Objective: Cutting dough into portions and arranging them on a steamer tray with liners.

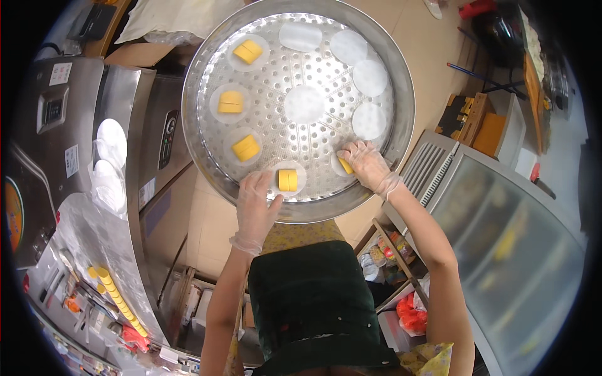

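A wide round steamer tray point(402, 81) of perforated metal stands in front of me. Yellow dough pieces point(288, 180), each with a groove across the middle, sit on round white paper liners at its left and near sides. Bare paper liners point(369, 121) lie at the centre, far side and right. My gloved right hand point(365, 166) is closed around another yellow dough piece point(346, 165) over a liner at the near right; its fingers partly hide the piece. My gloved left hand point(255, 203) rests by the near-left rim, fingers stretched and thumb apart, holding nothing, beside the nearest dough piece.
A metal counter point(84, 229) on the left bears a row of yellow dough pieces point(122, 302) and stacked white paper rounds point(110, 188). Metal machines stand behind it. A glass-topped cabinet point(508, 250) is at the right, near a low shelf with a red bag point(411, 314).
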Demonstrator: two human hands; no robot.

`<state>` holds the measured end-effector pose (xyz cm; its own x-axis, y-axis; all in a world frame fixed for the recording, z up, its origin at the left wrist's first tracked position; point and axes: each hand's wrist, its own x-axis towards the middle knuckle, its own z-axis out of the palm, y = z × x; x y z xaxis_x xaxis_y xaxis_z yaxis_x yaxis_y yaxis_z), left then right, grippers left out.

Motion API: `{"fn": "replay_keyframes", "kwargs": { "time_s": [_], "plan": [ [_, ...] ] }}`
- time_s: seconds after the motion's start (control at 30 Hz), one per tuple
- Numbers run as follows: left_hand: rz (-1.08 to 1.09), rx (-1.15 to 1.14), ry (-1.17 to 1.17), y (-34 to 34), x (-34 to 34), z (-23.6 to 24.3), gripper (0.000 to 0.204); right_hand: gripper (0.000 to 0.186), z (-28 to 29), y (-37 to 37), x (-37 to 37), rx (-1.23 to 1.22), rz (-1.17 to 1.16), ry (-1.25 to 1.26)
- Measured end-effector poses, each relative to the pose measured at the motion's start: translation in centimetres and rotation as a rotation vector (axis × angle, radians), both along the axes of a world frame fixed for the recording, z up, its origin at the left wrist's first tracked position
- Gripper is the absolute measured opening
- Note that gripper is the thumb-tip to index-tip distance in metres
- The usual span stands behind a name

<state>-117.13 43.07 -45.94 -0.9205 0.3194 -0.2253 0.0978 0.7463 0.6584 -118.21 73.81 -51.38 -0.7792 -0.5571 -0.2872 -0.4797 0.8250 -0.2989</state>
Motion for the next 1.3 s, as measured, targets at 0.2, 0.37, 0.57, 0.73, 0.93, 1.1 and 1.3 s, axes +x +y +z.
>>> {"fn": "replay_keyframes", "kwargs": {
  "time_s": [0.2,0.37,0.57,0.73,0.93,1.1,1.3],
  "plan": [
    [0.146,0.024,-0.005,-1.1,2.0,1.1,0.057,0.034,0.3,-0.9,-0.1,0.276,0.183,0.1],
    [0.182,0.064,0.004,-1.9,2.9,0.8,0.055,0.038,0.3,-0.8,0.2,0.231,0.137,0.036],
    [0.233,0.08,-0.039,-2.9,3.2,0.9,0.054,0.052,-0.1,-1.9,0.9,0.302,0.118,-0.001],
    [0.324,0.056,0.105,-7.2,5.1,3.0,0.054,0.069,3.0,-4.4,0.2,-0.02,-0.113,-0.049],
    [0.613,0.076,0.232,-15.6,11.1,5.1,0.058,0.068,8.3,-10.4,-0.5,-0.15,-0.29,-0.103],
    [0.986,-0.163,0.452,-28.2,16.4,9.0,0.06,0.069,16.4,-30.9,-3.2,-0.547,0.092,-0.159],
    [1.159,-0.454,0.537,-48.7,21.8,13.7,0.081,0.068,19.3,-57.2,-1.2,-0.722,0.548,-0.168]
  ]
}}
